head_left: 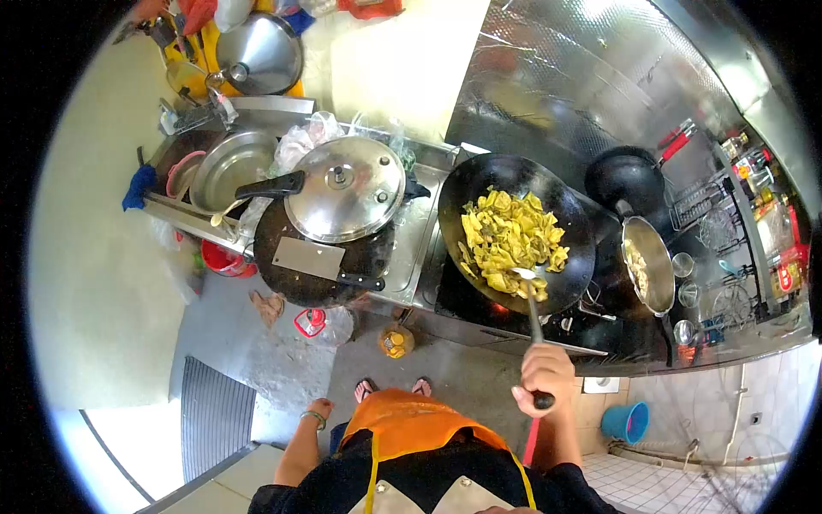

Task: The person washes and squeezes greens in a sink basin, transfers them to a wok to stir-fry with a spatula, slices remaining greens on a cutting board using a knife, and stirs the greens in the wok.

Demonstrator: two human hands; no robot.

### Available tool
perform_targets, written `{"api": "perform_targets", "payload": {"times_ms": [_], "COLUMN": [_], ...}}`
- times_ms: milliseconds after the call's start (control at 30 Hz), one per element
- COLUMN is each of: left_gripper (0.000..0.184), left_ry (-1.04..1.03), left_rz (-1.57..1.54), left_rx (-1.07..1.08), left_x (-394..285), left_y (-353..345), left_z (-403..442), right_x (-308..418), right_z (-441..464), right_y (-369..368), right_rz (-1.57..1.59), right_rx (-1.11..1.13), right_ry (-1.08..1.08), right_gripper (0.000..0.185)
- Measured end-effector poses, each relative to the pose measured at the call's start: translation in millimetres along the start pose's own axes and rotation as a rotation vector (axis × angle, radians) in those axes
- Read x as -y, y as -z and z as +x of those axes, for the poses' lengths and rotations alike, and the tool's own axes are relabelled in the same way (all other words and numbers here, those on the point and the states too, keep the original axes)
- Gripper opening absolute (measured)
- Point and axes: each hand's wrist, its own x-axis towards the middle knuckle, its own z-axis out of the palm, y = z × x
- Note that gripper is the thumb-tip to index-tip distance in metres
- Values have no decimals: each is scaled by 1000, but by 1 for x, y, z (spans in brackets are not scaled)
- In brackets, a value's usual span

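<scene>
Yellow-green leafy food lies in a large black wok on the stove. My right hand is closed round the dark handle end of a metal spatula, whose tip rests in the food near the wok's front. Beside my body, low on the left, hangs my left hand, away from the counter, with a bracelet at the wrist; its fingers are too small to make out.
To the wok's left, a cleaver lies on a round dark board, near a pressure cooker lid. A metal basin sits farther left. Right of the wok are a pan with food and a black pan.
</scene>
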Motion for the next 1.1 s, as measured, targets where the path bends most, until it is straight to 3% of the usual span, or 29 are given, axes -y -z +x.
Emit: {"api": "perform_targets", "payload": {"times_ms": [100,267,367,433,500,600,700,767,833,867,967,1100], "left_gripper": [28,26,25,25,25,25,26,27,29,29,30,25], "left_ry": [-70,-46,-255,-229,-182,-104,-94,-116,18,86,-70,-234], "left_rz": [130,-100,182,146,105,98,173,147,114,93,209,218], "left_rx": [31,-25,-27,-39,-58,-62,-6,51,68,76,104,-61], "left_x": [-5,-36,-6,-28,-45,-49,-41,-19,-10,-6,-18,-22], "left_y": [4,21,-9,6,18,20,18,12,8,5,15,13], "left_z": [-2,-5,47,25,3,-15,-20,-16,-10,-7,-20,-4], "right_x": [-39,-17,-59,-56,-47,-92,-101,-74,-48,-54,-80,-37], "right_z": [-8,1,-1,9,16,13,12,12,8,5,2,29], "right_y": [-12,-26,-34,-20,2,-5,-34,-39,-34,-28,-18,-7], "right_rz": [-127,184,-98,81,150,-144,-139,19,34,27,-149,83], "right_rx": [80,-163,-105,-361,-459,-573,-444,-178,46,55,10,19], "right_ry": [-55,27,29,45,32,29,-71,-17,65,45,-67,26], "right_gripper": [27,24,22,18,18,20,22,23,26,27,25,26]}}
